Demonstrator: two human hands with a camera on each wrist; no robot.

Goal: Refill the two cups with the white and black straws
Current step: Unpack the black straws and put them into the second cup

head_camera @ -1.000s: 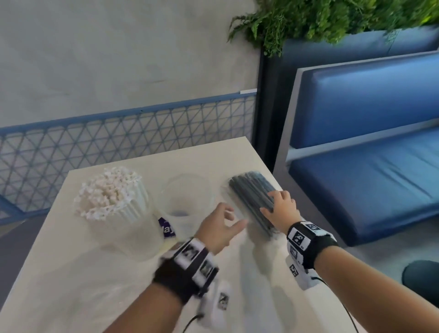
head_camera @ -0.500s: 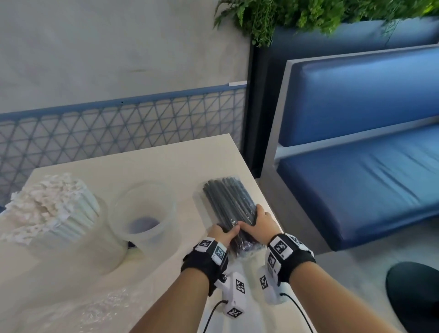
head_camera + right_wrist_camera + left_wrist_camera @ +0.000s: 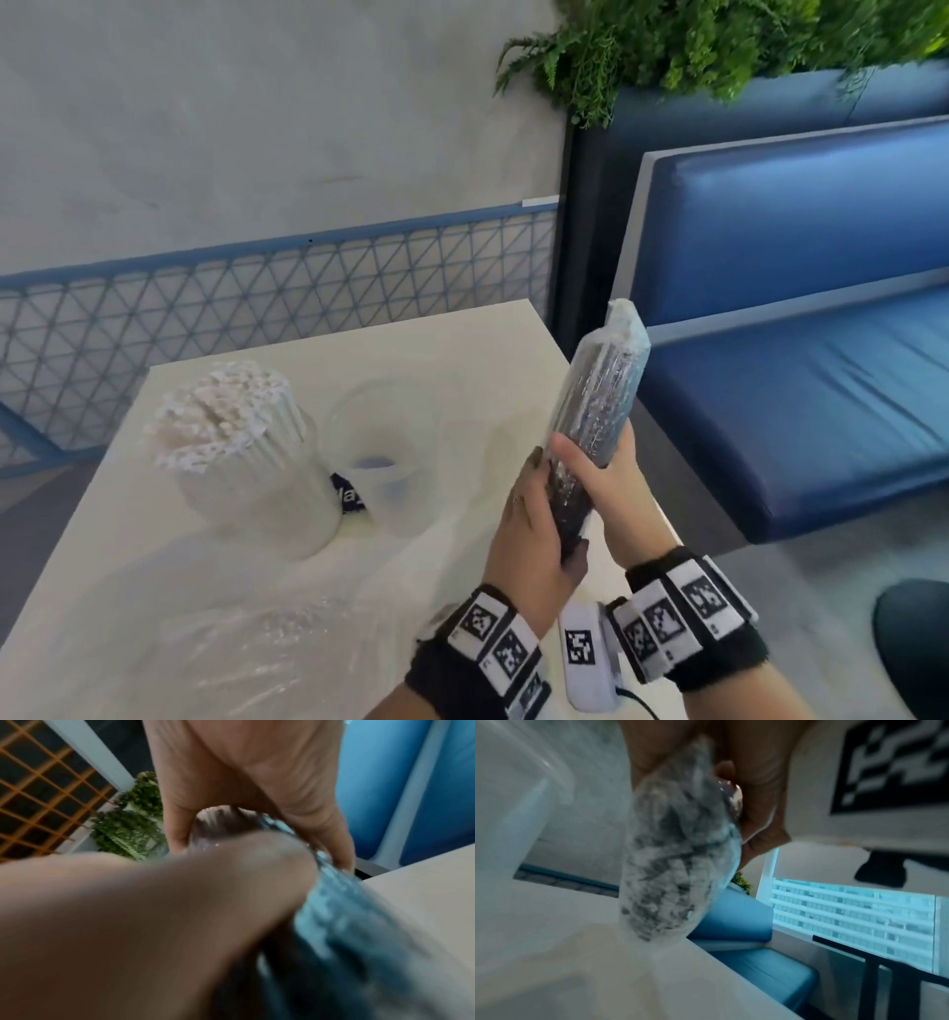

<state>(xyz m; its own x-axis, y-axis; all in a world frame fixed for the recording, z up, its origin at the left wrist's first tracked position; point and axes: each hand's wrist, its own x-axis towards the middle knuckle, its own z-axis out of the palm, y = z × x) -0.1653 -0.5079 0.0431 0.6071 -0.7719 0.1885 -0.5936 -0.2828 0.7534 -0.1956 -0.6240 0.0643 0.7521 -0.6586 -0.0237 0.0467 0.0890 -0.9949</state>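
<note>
A plastic-wrapped pack of black straws (image 3: 598, 395) stands nearly upright above the table's right edge, tilted a little to the right. My right hand (image 3: 598, 475) grips its lower middle, thumb across the front. My left hand (image 3: 536, 519) holds the bottom end from the left. The left wrist view shows the pack's wrapped end (image 3: 677, 858) close up; in the right wrist view the pack (image 3: 342, 923) is blurred. A clear cup packed with white straws (image 3: 231, 431) stands at the left. An empty clear cup (image 3: 380, 447) stands beside it.
Crumpled clear plastic wrap (image 3: 267, 652) lies on the white table (image 3: 411, 360) near me. A blue bench seat (image 3: 801, 390) runs along the right, a blue mesh railing (image 3: 257, 303) behind the table, a planter with ferns (image 3: 719, 46) at the top right.
The pack of black straws lay flat on the table; both hands closed on its near end and have lifted it upright off the table.
</note>
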